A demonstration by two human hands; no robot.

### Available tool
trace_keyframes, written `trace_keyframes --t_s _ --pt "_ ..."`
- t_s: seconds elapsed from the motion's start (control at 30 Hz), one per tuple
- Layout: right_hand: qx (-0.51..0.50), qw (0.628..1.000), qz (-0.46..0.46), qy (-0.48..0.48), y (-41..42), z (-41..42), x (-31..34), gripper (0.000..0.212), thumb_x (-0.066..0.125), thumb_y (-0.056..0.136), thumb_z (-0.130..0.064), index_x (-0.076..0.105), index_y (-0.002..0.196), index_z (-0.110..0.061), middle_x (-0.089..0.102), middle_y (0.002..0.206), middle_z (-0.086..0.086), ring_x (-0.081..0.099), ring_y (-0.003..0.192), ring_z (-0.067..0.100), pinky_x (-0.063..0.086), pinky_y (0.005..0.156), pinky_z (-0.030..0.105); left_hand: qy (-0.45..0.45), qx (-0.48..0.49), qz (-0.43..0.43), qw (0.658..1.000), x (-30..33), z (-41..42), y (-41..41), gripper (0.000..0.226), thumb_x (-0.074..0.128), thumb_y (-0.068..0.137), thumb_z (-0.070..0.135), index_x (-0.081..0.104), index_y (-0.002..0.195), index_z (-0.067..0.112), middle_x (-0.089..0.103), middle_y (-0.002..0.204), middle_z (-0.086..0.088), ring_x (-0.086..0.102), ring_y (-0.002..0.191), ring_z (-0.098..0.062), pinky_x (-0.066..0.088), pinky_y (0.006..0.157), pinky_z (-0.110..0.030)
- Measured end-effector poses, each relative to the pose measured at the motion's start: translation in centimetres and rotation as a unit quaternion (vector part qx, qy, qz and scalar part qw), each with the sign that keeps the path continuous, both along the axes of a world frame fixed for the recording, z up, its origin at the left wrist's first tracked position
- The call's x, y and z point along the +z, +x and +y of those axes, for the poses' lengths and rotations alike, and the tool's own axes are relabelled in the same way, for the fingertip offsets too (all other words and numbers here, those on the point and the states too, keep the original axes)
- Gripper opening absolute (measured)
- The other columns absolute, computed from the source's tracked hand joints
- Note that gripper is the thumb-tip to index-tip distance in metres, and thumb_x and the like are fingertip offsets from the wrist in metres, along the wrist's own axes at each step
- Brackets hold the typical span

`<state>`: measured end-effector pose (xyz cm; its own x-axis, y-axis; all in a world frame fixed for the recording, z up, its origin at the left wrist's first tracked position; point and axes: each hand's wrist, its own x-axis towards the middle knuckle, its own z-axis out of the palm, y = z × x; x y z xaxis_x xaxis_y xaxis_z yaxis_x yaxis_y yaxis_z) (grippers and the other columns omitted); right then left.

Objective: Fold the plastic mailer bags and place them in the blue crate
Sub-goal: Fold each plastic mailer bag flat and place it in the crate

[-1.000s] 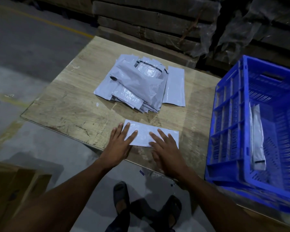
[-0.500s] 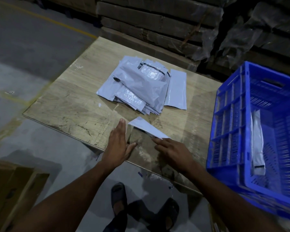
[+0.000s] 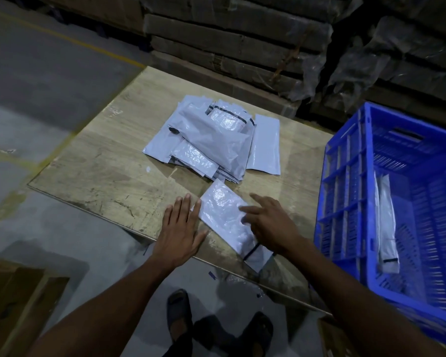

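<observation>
A grey plastic mailer bag lies diagonally on the wooden board near its front edge, its black-striped end hanging over the edge. My left hand lies flat with straight fingers along the bag's left side. My right hand rests on the bag's right half, fingers spread and loose. A pile of grey mailer bags sits further back on the board. The blue crate stands at the right, with folded mailers leaning against its inner wall.
Stacked cardboard bundles wrapped in plastic rise behind the board. A cardboard box sits at the lower left. My sandalled feet stand on the concrete floor just below the board's front edge.
The bag lay sideways and flat under both hands, was lifted and turned by my right hand, and now lies diagonally on the board with both hands on it.
</observation>
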<state>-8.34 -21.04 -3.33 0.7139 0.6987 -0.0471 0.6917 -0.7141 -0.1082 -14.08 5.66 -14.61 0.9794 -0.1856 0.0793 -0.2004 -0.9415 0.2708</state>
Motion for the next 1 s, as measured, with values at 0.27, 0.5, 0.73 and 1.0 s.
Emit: trace_keyframes --t_s 0.27,0.5,0.73,1.0 --pt "-0.08 0.994 0.072 -0.02 -3.6 3.6 -6.1 0.054 0.046 0.086 -0.034 0.063 0.13 -0.007 0.053 0.147 0.017 0.051 0.135 0.037 0.041 0.106 0.061 -0.063 0.013 -0.01 0.998 1.2 -0.7 0.5 0.061 0.027 0.108 0.045 0.04 0.153 0.005 0.037 0.163 -0.018 0.033 0.152 -0.036 0.023 0.121 -0.056" --pt "-0.111 0.979 0.121 0.122 -5.8 4.5 -7.8 0.063 0.029 0.094 -0.026 0.035 0.153 -0.004 0.029 0.162 0.01 0.022 0.152 0.022 0.019 0.122 0.056 -0.108 -0.099 -0.005 0.989 0.7 -4.5 1.1 0.058 0.02 0.113 0.03 0.053 0.144 -0.005 0.055 0.148 -0.021 0.051 0.14 -0.034 0.034 0.117 -0.048" --pt "-0.195 0.979 0.057 0.033 -7.3 4.9 -9.0 0.064 0.018 0.107 -0.046 0.018 0.16 -0.011 0.011 0.169 0.003 0.004 0.156 0.015 0.01 0.123 0.054 0.065 -0.121 0.01 0.991 0.3 -3.6 0.5 0.061 0.012 0.11 0.037 0.026 0.163 0.01 0.022 0.171 -0.007 0.014 0.159 -0.027 0.02 0.126 -0.05" --pt "-0.239 0.967 0.076 -0.044 -7.8 -0.2 -8.6 0.079 0.014 0.1 -0.071 0.0 0.162 -0.023 -0.015 0.168 0.001 -0.016 0.154 0.02 0.002 0.124 0.051 0.112 -0.103 0.036 0.988 0.9 -3.4 0.4 0.065 0.025 0.107 0.049 0.022 0.165 0.02 0.011 0.173 -0.005 0.003 0.159 -0.037 0.014 0.126 -0.056"
